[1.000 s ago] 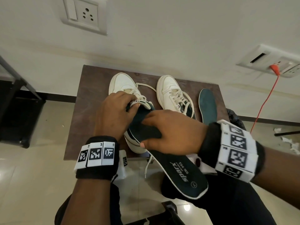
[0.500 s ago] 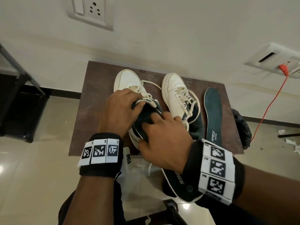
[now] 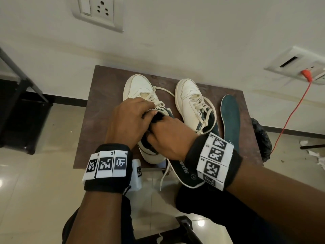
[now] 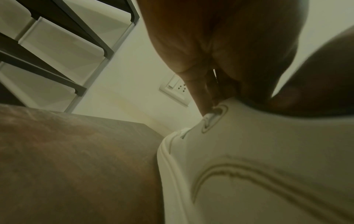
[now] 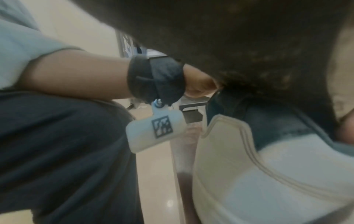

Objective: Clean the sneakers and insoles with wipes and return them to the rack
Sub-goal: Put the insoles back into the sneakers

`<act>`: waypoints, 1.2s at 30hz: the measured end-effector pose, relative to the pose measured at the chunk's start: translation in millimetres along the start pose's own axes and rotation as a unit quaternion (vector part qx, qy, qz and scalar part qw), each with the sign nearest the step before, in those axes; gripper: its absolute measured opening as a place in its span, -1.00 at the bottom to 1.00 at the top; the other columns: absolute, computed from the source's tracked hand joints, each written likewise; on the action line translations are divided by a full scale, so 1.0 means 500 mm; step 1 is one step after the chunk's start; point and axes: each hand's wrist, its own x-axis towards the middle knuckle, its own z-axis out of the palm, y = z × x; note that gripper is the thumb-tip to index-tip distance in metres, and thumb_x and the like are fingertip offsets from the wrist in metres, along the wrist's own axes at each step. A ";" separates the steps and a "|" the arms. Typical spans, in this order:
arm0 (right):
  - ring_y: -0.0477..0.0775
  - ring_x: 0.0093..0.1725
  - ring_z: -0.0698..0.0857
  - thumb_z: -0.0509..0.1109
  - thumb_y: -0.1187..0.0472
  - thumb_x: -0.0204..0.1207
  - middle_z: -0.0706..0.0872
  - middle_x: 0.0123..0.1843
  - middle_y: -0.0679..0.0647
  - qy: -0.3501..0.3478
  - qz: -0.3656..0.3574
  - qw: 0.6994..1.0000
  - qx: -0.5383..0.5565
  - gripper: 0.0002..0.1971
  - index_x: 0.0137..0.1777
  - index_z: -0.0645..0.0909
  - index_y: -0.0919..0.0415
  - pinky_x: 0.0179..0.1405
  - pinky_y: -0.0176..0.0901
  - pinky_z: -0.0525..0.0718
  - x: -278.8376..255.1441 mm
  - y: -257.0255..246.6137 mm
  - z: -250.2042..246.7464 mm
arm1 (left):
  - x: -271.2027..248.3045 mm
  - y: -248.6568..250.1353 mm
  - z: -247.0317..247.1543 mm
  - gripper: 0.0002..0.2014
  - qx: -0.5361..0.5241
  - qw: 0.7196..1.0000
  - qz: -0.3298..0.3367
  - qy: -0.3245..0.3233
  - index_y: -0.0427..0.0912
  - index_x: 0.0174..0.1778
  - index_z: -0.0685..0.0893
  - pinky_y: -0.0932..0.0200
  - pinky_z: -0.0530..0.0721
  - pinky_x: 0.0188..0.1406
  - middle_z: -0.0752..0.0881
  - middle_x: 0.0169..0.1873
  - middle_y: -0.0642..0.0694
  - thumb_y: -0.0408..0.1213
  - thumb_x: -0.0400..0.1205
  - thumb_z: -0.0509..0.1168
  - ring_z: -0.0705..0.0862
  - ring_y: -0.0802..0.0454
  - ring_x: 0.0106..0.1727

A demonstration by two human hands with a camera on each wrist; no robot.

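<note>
Head view: insole (image 3: 184, 175) between both hands (image 3: 149, 127).

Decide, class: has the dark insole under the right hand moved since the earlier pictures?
Yes. The insole has slid forward into the left sneaker; less of its heel end overhangs the near edge of the table, pushed by the right hand.

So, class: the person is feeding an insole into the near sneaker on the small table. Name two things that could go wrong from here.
1. The sneaker has its heel over the edge of the table; the push of the right hand could tip it off.
2. The insole could fold inside, since its heel end sticks out and the left hand holds only the tongue.
</note>
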 end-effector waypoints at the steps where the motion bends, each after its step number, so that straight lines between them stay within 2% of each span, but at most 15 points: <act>1: 0.16 -0.14 0.59 0.10 0.08 0.64 0.69 -0.04 0.23 -0.011 -0.001 1.000 0.007 -0.66 0.05 0.62 0.30 -0.14 -0.04 0.57 0.011 0.000 -0.002 | 0.001 -0.001 0.000 -0.75 -0.001 1.000 0.000 -0.002 -0.23 0.02 0.79 -0.06 0.67 0.01 0.80 -0.09 -0.16 -0.19 0.56 0.30 0.71 -0.15 -0.03; 6: 0.02 -0.24 0.48 0.13 0.13 0.66 0.56 -0.22 0.14 -0.108 0.008 0.994 0.009 -0.68 0.02 0.64 0.34 -0.20 -0.18 0.39 0.034 -0.005 -0.022 | 0.002 0.002 -0.003 -0.73 -0.004 1.000 -0.005 0.009 -0.27 0.00 0.80 -0.06 0.67 -0.01 0.80 -0.11 -0.21 -0.19 0.55 0.31 0.72 -0.19 -0.07; 9: 0.06 -0.23 0.52 0.11 0.13 0.66 0.63 -0.20 0.17 -0.136 0.004 0.990 0.034 -0.69 -0.15 0.60 0.28 -0.16 -0.16 0.41 0.032 -0.004 -0.018 | 0.001 0.006 -0.006 -0.74 -0.012 1.000 -0.010 0.018 -0.27 0.00 0.80 -0.01 0.65 -0.02 0.80 -0.12 -0.21 -0.19 0.55 0.32 0.72 -0.17 -0.07; 12: 0.21 -0.19 0.61 0.00 0.11 0.65 0.71 -0.11 0.27 -0.111 -0.005 0.993 0.048 -0.56 -0.06 0.66 0.36 -0.16 -0.04 0.51 0.041 -0.004 0.006 | 0.000 0.006 -0.004 -0.76 -0.020 0.999 -0.011 0.028 -0.24 -0.03 0.82 0.09 0.62 -0.03 0.81 -0.13 -0.18 -0.20 0.54 0.34 0.73 -0.11 -0.08; 15: 0.30 -0.17 0.64 -0.04 0.05 0.52 0.71 -0.11 0.30 -0.037 -0.025 0.998 0.035 -0.49 -0.03 0.67 0.38 -0.16 0.06 0.59 0.055 -0.004 0.024 | 0.000 0.002 -0.003 -0.80 -0.035 0.999 -0.020 0.033 -0.24 -0.05 0.82 0.14 0.62 -0.01 0.81 -0.15 -0.16 -0.24 0.53 0.38 0.74 -0.08 -0.10; 17: 0.33 -0.17 0.64 0.03 0.11 0.52 0.71 -0.12 0.34 -0.012 -0.031 0.999 0.020 -0.56 -0.05 0.67 0.41 -0.20 0.01 0.51 0.064 -0.003 0.024 | 0.001 0.001 -0.003 -0.83 -0.043 0.998 -0.024 0.038 -0.24 -0.05 0.82 0.21 0.58 0.01 0.82 -0.14 -0.17 -0.27 0.53 0.40 0.74 -0.07 -0.09; 19: 0.37 -0.22 0.66 0.17 0.26 0.52 0.72 -0.18 0.39 -0.027 -0.031 0.999 0.025 -0.69 -0.15 0.68 0.48 -0.22 -0.03 0.43 0.068 -0.001 0.022 | 0.001 0.001 -0.004 -0.84 -0.040 0.998 -0.027 0.044 -0.26 -0.04 0.83 0.27 0.54 0.05 0.82 -0.12 -0.19 -0.31 0.53 0.42 0.74 -0.09 -0.06; 21: 0.42 -0.29 0.69 0.20 0.38 0.46 0.71 -0.26 0.46 -0.062 -0.053 0.996 0.033 -0.74 -0.25 0.68 0.54 -0.23 0.07 0.52 0.070 0.000 0.021 | 0.001 0.004 -0.005 -0.85 -0.034 0.998 -0.036 0.050 -0.26 -0.02 0.82 0.31 0.49 0.10 0.82 -0.09 -0.21 -0.35 0.53 0.44 0.74 -0.11 -0.02; 23: 0.42 0.02 0.69 0.14 0.36 0.61 0.71 0.04 0.44 -0.070 -0.032 0.997 0.029 -0.72 0.08 0.66 0.48 -0.01 0.12 0.56 0.076 -0.003 0.010 | 0.001 0.008 -0.006 -0.87 -0.034 0.998 -0.032 0.053 -0.27 -0.05 0.83 0.41 0.42 0.07 0.82 -0.10 -0.21 -0.37 0.52 0.45 0.74 -0.11 -0.03; 24: 0.36 0.22 0.61 0.10 0.31 0.67 0.64 0.24 0.39 -0.102 -0.021 0.995 0.009 -0.69 0.28 0.57 0.41 0.13 0.07 0.51 0.079 -0.006 0.002 | 0.001 0.010 -0.006 -0.88 -0.033 0.998 -0.024 0.052 -0.28 -0.07 0.83 0.43 0.41 0.04 0.82 -0.13 -0.21 -0.38 0.51 0.45 0.74 -0.12 -0.06; 26: 0.26 0.44 0.45 0.04 0.29 0.72 0.49 0.46 0.31 -0.147 -0.003 0.989 0.007 -0.62 0.48 0.40 0.35 0.32 -0.05 0.34 0.084 -0.006 -0.009 | 0.001 0.010 -0.004 -0.88 -0.030 0.998 -0.010 0.051 -0.30 -0.10 0.82 0.41 0.42 0.00 0.82 -0.17 -0.22 -0.37 0.49 0.44 0.74 -0.14 -0.10; 29: 0.14 0.49 0.39 -0.06 0.33 0.74 0.40 0.55 0.24 -0.165 -0.022 0.986 -0.018 -0.60 0.54 0.29 0.36 0.36 -0.29 0.13 0.086 -0.008 -0.009 | 0.000 0.010 -0.004 -0.85 -0.024 0.998 -0.012 0.048 -0.29 -0.09 0.82 0.39 0.42 0.02 0.82 -0.16 -0.22 -0.33 0.50 0.41 0.74 -0.15 -0.09; 31: 0.16 0.48 0.40 0.01 0.28 0.73 0.43 0.52 0.24 -0.169 0.001 0.985 -0.018 -0.61 0.52 0.35 0.33 0.39 -0.23 0.17 0.090 -0.006 -0.005 | 0.000 0.009 -0.005 -0.84 -0.025 0.998 -0.016 0.047 -0.29 -0.08 0.82 0.38 0.43 0.03 0.82 -0.15 -0.21 -0.32 0.50 0.40 0.74 -0.14 -0.08; 34: 0.16 0.49 0.37 0.10 0.22 0.69 0.43 0.52 0.21 -0.145 -0.018 0.988 -0.054 -0.61 0.49 0.40 0.27 0.49 -0.14 0.12 0.101 -0.006 0.005 | 0.000 0.007 -0.004 -0.84 -0.029 0.998 -0.030 0.050 -0.26 -0.05 0.82 0.29 0.48 0.07 0.82 -0.11 -0.18 -0.32 0.51 0.42 0.73 -0.12 -0.03; 36: 0.19 0.45 0.43 0.13 0.21 0.67 0.48 0.47 0.22 -0.136 -0.025 0.988 -0.070 -0.62 0.45 0.45 0.27 0.48 -0.06 0.22 0.102 -0.009 0.011 | -0.003 0.003 -0.002 -0.84 -0.030 0.997 -0.036 0.057 -0.25 -0.03 0.82 0.23 0.51 0.10 0.82 -0.09 -0.17 -0.30 0.53 0.42 0.72 -0.10 -0.01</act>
